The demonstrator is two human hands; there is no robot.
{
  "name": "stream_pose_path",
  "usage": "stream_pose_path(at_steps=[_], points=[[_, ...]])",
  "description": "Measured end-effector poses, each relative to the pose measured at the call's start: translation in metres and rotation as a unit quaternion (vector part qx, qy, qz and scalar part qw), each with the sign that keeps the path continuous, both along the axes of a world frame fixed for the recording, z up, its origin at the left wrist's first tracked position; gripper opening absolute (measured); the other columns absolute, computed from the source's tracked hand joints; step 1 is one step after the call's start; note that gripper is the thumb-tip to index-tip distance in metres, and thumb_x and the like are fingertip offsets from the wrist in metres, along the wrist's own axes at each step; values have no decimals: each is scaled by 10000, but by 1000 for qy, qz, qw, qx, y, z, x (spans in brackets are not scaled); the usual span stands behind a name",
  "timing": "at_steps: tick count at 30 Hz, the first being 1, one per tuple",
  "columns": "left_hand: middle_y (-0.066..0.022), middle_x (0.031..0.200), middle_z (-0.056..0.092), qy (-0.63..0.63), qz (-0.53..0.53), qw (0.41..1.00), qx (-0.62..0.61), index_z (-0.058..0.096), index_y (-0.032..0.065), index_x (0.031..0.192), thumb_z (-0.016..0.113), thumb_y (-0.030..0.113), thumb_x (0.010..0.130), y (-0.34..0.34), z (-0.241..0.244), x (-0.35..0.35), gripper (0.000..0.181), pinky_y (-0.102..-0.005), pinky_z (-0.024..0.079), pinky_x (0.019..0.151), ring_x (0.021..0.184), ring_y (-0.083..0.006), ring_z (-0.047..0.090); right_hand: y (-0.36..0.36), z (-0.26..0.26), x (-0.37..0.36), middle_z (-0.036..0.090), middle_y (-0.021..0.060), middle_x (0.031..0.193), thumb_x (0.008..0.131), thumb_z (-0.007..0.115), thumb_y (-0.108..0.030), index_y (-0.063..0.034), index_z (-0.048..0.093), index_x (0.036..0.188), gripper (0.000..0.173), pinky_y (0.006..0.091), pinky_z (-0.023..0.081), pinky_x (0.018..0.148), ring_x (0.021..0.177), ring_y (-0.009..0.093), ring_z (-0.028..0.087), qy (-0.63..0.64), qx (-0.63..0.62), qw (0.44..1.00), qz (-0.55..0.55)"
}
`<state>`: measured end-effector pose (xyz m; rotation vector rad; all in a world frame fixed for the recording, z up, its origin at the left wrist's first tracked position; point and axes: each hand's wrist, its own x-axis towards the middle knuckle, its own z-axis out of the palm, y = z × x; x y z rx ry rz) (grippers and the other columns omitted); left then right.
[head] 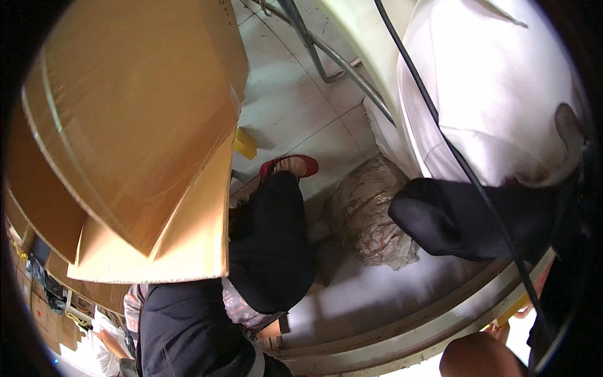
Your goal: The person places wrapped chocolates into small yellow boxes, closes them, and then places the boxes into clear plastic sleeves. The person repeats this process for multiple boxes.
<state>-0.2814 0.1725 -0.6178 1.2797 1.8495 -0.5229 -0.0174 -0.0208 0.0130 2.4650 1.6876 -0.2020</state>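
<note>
Neither of my hands can be made out. A large brown cardboard box (136, 118), with flaps standing out, fills the left side. A bulky white fabric item (490, 80) lies at the upper right beside a pale curved edge (372, 42), perhaps a tabletop. Across it runs a black cable (424, 94). Below the white fabric is a limb in black cloth (457, 217); whose it is, I cannot tell. A crumpled translucent plastic bag (377, 217) sits low in the middle. Dark trousers (273, 240) and a red shoe (306, 166) show beside the box.
Metal table legs (339, 66) stand on the tiled floor (292, 94). A small yellow block (245, 143) is by the box. A person's black sleeve (188, 330) is at the lower left, near stacked cartons (44, 315). A curved pale ledge (400, 344) crosses the bottom.
</note>
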Motion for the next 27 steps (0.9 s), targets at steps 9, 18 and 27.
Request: stream_pose_path(at_steps=[9,18,27], points=[[-170,1265,573,-3,39,999,5,537,36,1292,677,273,837,4,-17,11,532,-493,495,894,1111,-331,599,4,4,-6,178,390,1551,862,582,-179,-90,549,1008,174,685,195,1104,1448,572,146,-6,1,999,-35],[-160,1193,624,7,116,993,0,566,23,1243,722,365,817,-3,-44,18,568,-487,499,854,1054,-315,625,4,-9,-6,190,385,1550,859,589,-232,-99,573,1007,200,702,203,1091,1447,571,144,-18,4,999,-51],[-150,1120,675,-175,524,832,-46,596,9,1194,766,457,797,-97,7,69,622,-481,502,814,998,-299,651,-2,-5,-3,201,379,1550,855,597,-286,-109,598,1007,234,719,212,1077,1446,571,142,-7,23,998,-55]])
